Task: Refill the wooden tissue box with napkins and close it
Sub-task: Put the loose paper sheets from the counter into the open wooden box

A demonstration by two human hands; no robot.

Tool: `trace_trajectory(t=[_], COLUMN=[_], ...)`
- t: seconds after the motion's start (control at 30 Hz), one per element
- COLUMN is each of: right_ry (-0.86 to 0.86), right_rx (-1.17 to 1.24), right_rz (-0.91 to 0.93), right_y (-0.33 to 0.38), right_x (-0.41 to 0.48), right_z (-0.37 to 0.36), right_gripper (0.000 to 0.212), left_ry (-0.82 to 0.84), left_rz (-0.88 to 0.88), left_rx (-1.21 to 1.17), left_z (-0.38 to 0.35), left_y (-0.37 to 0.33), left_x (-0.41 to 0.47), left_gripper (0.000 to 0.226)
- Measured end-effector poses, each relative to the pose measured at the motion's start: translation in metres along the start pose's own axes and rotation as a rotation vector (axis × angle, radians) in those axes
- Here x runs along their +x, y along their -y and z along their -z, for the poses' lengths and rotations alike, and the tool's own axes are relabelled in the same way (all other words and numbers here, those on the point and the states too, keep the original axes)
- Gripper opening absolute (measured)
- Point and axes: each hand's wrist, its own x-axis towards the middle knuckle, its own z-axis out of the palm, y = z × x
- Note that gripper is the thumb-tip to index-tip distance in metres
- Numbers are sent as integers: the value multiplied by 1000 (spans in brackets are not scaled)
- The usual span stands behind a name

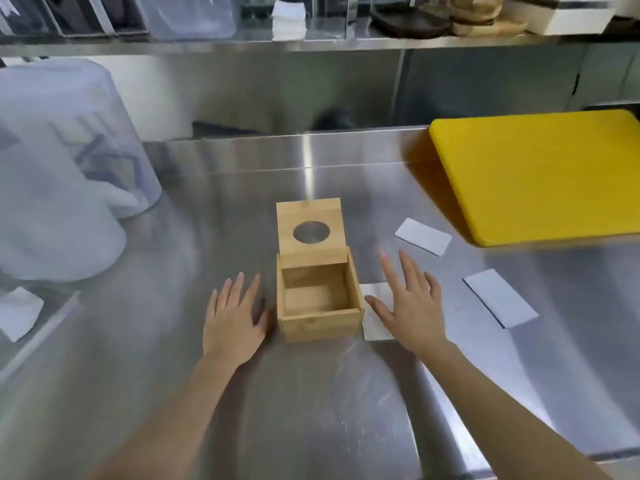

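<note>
A square wooden tissue box [320, 322] stands in the middle of the steel counter, its inside bare. Its hinged lid [310, 232] with a round hole stands upright at the back. My left hand [233, 323] lies flat and open just left of the box, thumb close to its wall. My right hand [410, 303] hovers open on the right, fingers spread, over a white napkin [375, 327] that lies against the box's right side. Two more napkins, one [423, 236] farther back and one [500, 297] to the right, lie flat on the counter.
A yellow cutting board [540, 174] lies at the back right. Translucent plastic containers [59, 168] stand at the left, with a white napkin [17, 313] below them. A steel shelf [311, 43] with trays and a napkin stack [289, 19] runs overhead.
</note>
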Motion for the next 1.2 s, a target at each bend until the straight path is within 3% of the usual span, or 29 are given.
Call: trace_trajectory(t=[0.27, 0.43, 0.6, 0.77, 0.87, 1.2], right_ry=[108, 221, 408, 539, 512, 565], right_rx=[5, 82, 118, 363, 525, 436], right_rz=[-169, -444, -527, -616, -681, -433], right_y=[-7, 0, 2, -7, -13, -31], right_x=[-23, -16, 3, 11, 16, 42], right_z=[-17, -10, -4, -4, 1, 17], right_gripper=[58, 56, 42, 21, 18, 9], left_ry=[38, 37, 35, 5, -4, -13], left_rz=[1, 29, 24, 23, 27, 38], left_rx=[25, 2, -8, -26, -40, -46], left_z=[-10, -8, -7, -6, -6, -7], left_y=[8, 6, 6, 7, 7, 7], left_x=[-7, -9, -8, -6, -6, -6], left_gripper=[69, 59, 55, 52, 49, 49])
